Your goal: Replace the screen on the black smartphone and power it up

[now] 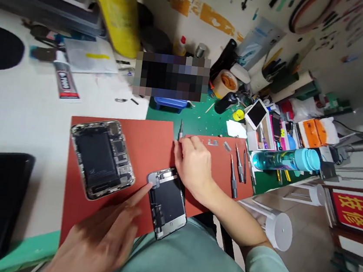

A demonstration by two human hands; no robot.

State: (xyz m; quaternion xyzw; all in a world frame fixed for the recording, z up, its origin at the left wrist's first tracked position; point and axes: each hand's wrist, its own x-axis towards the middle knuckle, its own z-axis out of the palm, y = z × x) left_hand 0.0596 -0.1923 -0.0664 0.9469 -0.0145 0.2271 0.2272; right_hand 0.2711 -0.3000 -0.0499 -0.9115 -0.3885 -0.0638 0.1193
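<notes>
Black rectangular phone screen panel [169, 204], backing side up, is sitting between the hands at the near side of the brick-red flat mat [149, 145]. Going left to right: the silver-edged open phone body [100, 157] has its dark battery and circuit board exposed, so I'd say opening it up is done, while the two halves are still unjoined. The left hand [104, 236] is kinda blurry, index finger out on the panel's upper corner, not holding anything I can see. Right hand [194, 161] is curled by a slim grey metal-tipped driver [181, 129]; can't tell if it's gripping. Past that, small silver metal pieces [212, 142] are lying loose, not fitted.
</notes>
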